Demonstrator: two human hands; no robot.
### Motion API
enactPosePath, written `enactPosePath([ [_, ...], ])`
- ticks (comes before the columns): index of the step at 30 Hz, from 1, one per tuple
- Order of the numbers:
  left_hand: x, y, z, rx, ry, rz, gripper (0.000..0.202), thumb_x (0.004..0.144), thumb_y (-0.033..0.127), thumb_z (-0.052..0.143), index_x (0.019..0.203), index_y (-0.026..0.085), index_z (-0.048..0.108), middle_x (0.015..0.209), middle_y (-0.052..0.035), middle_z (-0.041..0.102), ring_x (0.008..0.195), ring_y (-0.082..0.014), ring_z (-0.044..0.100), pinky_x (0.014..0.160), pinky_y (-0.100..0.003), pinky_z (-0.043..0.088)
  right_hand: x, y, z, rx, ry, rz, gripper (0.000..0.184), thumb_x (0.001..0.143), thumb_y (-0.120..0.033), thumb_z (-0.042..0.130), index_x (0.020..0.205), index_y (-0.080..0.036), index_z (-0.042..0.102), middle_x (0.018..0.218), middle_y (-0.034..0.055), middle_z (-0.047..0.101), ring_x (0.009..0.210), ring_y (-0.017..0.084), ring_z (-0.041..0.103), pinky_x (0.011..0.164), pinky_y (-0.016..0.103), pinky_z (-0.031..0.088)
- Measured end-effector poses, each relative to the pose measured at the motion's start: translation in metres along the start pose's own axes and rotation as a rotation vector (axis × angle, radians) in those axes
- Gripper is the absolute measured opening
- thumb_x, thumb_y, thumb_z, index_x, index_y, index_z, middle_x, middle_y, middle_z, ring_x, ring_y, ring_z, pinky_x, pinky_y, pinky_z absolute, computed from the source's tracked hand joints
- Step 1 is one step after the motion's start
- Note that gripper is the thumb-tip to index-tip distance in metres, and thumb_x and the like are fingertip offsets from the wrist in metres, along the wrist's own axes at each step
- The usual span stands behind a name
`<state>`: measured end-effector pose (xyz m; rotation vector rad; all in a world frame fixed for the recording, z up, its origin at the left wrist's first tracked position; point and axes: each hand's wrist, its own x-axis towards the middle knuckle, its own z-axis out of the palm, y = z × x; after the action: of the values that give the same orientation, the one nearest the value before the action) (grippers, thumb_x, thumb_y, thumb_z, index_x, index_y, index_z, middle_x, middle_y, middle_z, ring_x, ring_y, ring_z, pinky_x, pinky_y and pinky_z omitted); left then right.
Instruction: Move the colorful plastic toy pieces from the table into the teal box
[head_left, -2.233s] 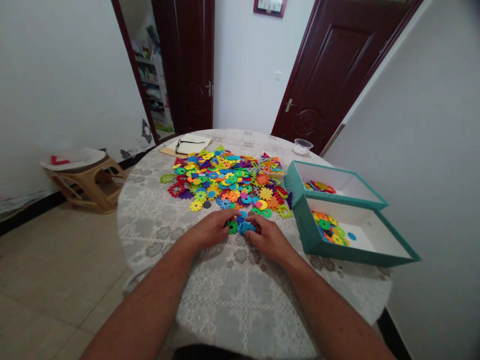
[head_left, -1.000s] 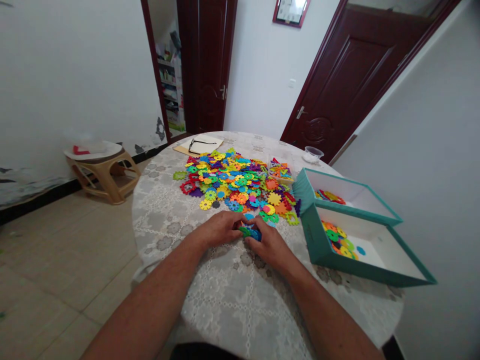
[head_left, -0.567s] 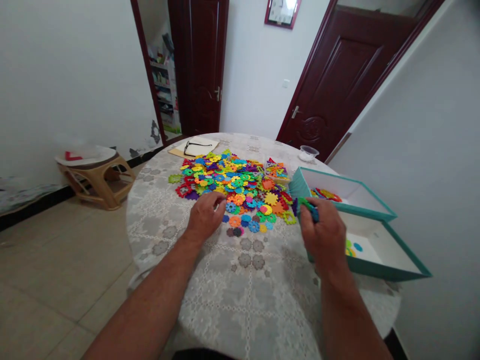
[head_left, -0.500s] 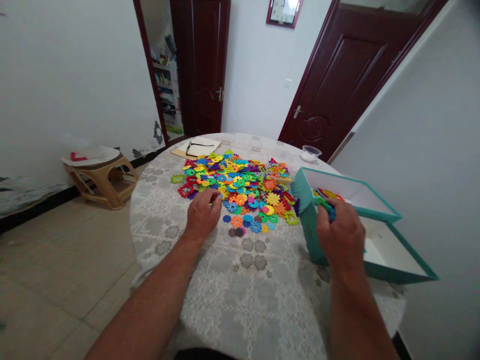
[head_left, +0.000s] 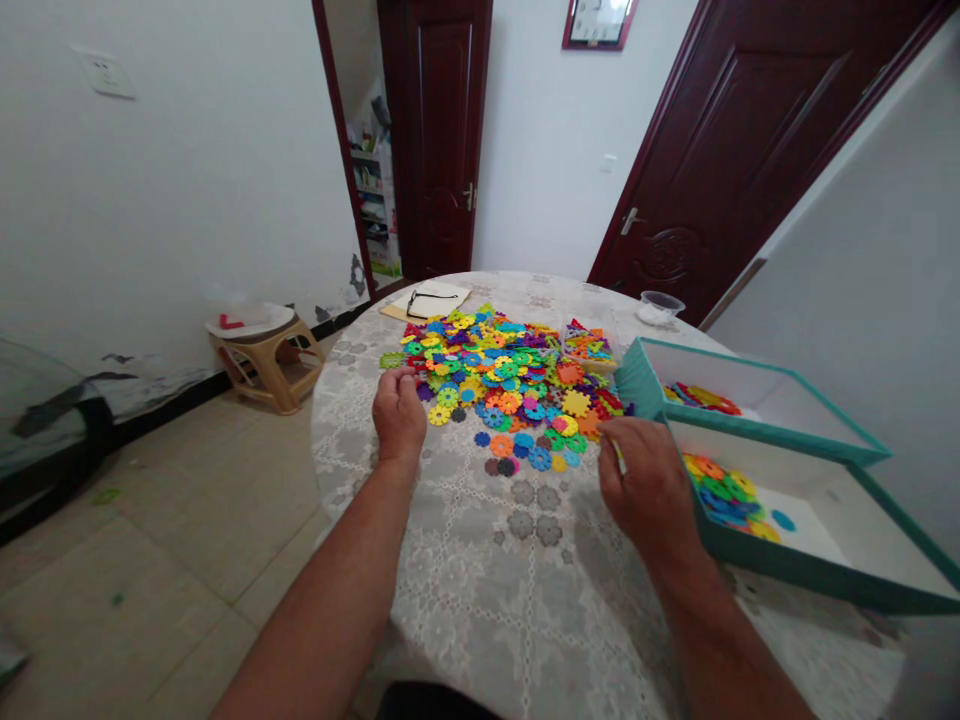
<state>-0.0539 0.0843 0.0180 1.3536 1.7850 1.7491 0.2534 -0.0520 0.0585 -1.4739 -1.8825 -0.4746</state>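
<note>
A heap of colourful plastic gear-shaped discs (head_left: 495, 365) lies on the patterned tablecloth, with a few loose discs (head_left: 540, 458) along its near side. My left hand (head_left: 400, 418) is at the heap's left edge, fingers curled in; whatever they hold is hidden. Beside the heap's right end is my right hand (head_left: 649, 485), its fingers bent together. A small pale yellowish bit shows at these fingers, too small to name. Just right of this hand stands a teal box (head_left: 757, 430) with two open sections. Multicoloured discs (head_left: 727, 495) lie in the near section, red and yellow pieces (head_left: 701, 398) in the far one.
A clear tub of pieces (head_left: 589, 345) stands behind the heap. Black glasses (head_left: 431, 297) rest on paper at the back left, and a clear plastic bowl (head_left: 661, 305) sits at the back right. A tan stool (head_left: 274, 375) stands on the floor to the left.
My right hand has moved left from over the box, and the green and blue discs it held are no longer seen in it. My left hand has shifted left, uncovering discs. The view has turned left.
</note>
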Motion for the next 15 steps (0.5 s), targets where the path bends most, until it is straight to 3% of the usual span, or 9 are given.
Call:
enactPosePath([
  [4,-0.012,-0.002,0.008,0.202,-0.175,0.187,0.020,0.092,0.026,0.051,0.102,0.021,0.068,0.102,-0.0063,0.074,0.098,-0.0238,0.067,0.095,-0.037,0.052,-0.009,-0.029,0.024,0.117,-0.214,-0.001,0.022,0.100,-0.016,0.050,0.111,-0.021,0.068,0.109,0.0112,0.069,0.107,0.027,0.061,0.100,0.042,0.048],
  [9,-0.036,-0.001,0.018,0.463,-0.458,0.520,0.023,0.092,0.020,0.054,0.111,0.021,0.067,0.112,-0.0111,0.071,0.113,-0.0276,0.063,0.105,-0.041,0.048,-0.019,-0.029,0.045,0.110,-0.356,0.076,0.028,0.099,-0.020,0.053,0.124,-0.021,0.066,0.114,0.0129,0.068,0.110,0.030,0.060,0.101,0.045,0.048],
  [12,-0.040,0.000,0.017,0.605,-0.437,0.524,0.026,0.091,0.022,0.059,0.115,0.020,0.068,0.121,-0.0145,0.068,0.119,-0.0330,0.058,0.105,-0.047,0.046,-0.021,-0.025,0.051,0.113,-0.358,0.078,0.029,0.099,-0.021,0.055,0.125,-0.020,0.066,0.114,0.0134,0.067,0.111,0.030,0.059,0.102,0.046,0.047],
  [15,-0.037,-0.004,0.016,0.608,-0.367,0.471,0.034,0.092,0.025,0.059,0.125,0.017,0.065,0.130,-0.0171,0.063,0.127,-0.0345,0.054,0.110,-0.049,0.043,-0.022,-0.024,0.053,0.124,-0.345,0.063,0.028,0.099,-0.021,0.055,0.124,-0.019,0.067,0.115,0.0136,0.067,0.112,0.030,0.058,0.103,0.047,0.046],
])
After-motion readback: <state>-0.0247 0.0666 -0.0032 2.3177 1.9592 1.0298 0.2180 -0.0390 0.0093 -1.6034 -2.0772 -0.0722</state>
